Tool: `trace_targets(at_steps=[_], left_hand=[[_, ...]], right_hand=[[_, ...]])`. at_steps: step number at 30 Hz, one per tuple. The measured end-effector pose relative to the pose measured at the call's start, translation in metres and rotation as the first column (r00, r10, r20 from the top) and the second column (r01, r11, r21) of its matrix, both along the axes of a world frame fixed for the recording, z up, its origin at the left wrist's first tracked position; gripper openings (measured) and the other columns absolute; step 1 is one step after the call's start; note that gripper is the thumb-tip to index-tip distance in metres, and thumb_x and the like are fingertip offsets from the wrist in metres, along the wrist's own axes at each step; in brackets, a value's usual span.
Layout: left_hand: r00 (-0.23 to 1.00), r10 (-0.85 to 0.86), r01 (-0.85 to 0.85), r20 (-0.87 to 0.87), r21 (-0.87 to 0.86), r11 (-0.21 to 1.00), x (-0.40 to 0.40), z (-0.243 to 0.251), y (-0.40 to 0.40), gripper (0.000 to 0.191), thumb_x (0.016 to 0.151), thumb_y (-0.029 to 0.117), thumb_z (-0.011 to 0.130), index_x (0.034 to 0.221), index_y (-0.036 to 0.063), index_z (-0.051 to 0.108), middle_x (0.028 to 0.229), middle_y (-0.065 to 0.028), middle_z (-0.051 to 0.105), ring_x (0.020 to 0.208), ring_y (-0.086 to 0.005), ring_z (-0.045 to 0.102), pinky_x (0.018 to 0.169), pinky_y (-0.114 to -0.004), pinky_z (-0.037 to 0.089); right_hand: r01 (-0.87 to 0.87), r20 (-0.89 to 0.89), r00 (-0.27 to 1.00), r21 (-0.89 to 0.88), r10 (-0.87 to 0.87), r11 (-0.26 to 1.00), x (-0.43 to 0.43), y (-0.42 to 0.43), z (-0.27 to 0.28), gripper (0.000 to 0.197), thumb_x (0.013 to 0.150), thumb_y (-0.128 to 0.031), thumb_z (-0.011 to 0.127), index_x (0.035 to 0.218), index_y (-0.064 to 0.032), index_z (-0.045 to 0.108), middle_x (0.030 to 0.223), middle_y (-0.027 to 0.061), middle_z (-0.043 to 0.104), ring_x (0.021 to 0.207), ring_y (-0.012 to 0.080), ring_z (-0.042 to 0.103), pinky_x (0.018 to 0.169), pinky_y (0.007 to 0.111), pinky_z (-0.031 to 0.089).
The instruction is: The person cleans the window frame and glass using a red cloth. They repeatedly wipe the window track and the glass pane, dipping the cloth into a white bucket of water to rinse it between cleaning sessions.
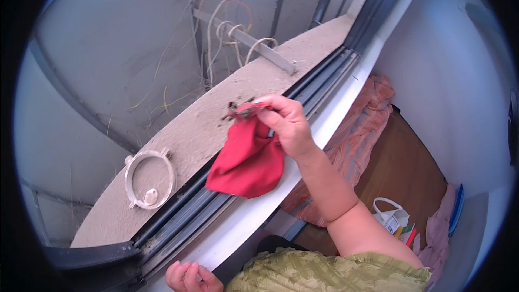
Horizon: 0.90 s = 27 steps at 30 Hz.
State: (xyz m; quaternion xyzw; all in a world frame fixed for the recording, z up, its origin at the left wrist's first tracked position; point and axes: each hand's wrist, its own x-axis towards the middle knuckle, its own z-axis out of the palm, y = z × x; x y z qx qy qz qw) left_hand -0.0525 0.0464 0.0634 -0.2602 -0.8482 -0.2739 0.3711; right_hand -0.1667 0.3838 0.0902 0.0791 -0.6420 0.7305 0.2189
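Note:
My right hand (288,125) pinches the top of a red cloth (249,162), whose upper edge carries grey-brown dirt. The cloth hangs over the dark sliding-window track (182,217). Dark debris (233,107) shows beside the cloth's dirty edge, above the dusty outer concrete ledge (202,129). My left hand (192,276) is low in the view, by the white inner sill (231,231), with its fingers curled; nothing shows in it, but its palm is partly hidden.
A round white plastic ring (129,178) lies on the ledge. A metal bar (263,48) with looped cables (221,28) juts outward. Indoors, a striped orange cloth (357,138) hangs beneath the sill, and a white bag (395,215) stands near the wooden floor (399,158).

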Motion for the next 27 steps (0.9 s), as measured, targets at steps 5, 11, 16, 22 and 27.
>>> trace_targets(at_steps=[5, 11, 16, 22, 27], left_hand=[[0.997, 0.05, -0.052, -0.064, -0.026, 0.998, 0.01, 0.002, -0.006, 0.008, 0.086, 0.003, 0.068, 0.094, 0.0016, 0.068, 0.094, -0.013, 0.064, 0.091, -0.032, 0.062, 0.082, -0.043, 0.053], [0.988, 0.087, -0.098, -0.126, -0.083, 0.992, 0.006, -0.015, -0.01, 0.013, 0.08, -0.001, 0.064, 0.092, 0.0016, 0.064, 0.097, -0.0127, 0.059, 0.093, -0.0356, 0.059, 0.085, -0.047, 0.048], [0.985, 0.026, -0.017, -0.168, 0.057, 0.998, 0.008, -0.02, -0.012, 0.012, 0.081, -0.006, 0.065, 0.092, -0.0002, 0.064, 0.099, -0.0139, 0.06, 0.098, -0.0353, 0.059, 0.089, -0.046, 0.048], [0.991, -0.131, 0.124, 0.025, 0.189, 0.974, 0.113, -0.015, -0.021, 0.012, 0.074, -0.001, 0.07, 0.085, 0.0044, 0.067, 0.091, -0.0106, 0.063, 0.092, -0.0321, 0.061, 0.084, -0.042, 0.05], [0.924, -0.039, -0.039, 0.381, 0.194, 0.98, 0.245, -0.052, -0.094, 0.009, 0.074, 0.003, 0.07, 0.082, 0.0048, 0.066, 0.087, -0.0102, 0.064, 0.086, -0.0301, 0.062, 0.076, -0.039, 0.049]], right_hand=[[0.008, -0.03, 1.0, 0.075, -0.006, 0.997, -0.002, -0.013, 0.002, 0.016, 0.095, -0.009, 0.06, 0.103, 0.0019, 0.069, 0.088, 0.0014, 0.069, 0.081, 0.0054, 0.058, 0.074, 0.023, 0.048], [-0.001, -0.118, 0.993, -0.016, -0.001, 1.0, 0.001, -0.01, 0.005, 0.017, 0.094, -0.009, 0.06, 0.102, 0.0026, 0.069, 0.087, 0.0017, 0.069, 0.082, 0.0051, 0.059, 0.075, 0.023, 0.049], [-0.004, -0.129, 0.99, -0.402, -0.053, 0.916, 0.029, -0.032, 0.034, 0.016, 0.096, -0.012, 0.059, 0.098, 0.0004, 0.07, 0.085, 0.0008, 0.068, 0.078, 0.0065, 0.06, 0.07, 0.022, 0.049], [-0.266, -0.146, 0.964, -0.553, 0.223, 0.79, 0.136, -0.077, 0.049, 0.029, 0.099, -0.021, 0.053, 0.119, -0.0003, 0.06, 0.106, 0.0118, 0.068, 0.093, 0.0218, 0.067, 0.086, 0.035, 0.055], [-0.335, 0.035, 0.846, -0.74, 0.531, 0.583, 0.194, -0.176, 0.014, 0.032, 0.101, -0.023, 0.047, 0.12, -0.0001, 0.058, 0.112, 0.016, 0.067, 0.102, 0.0306, 0.066, 0.093, 0.045, 0.053]])
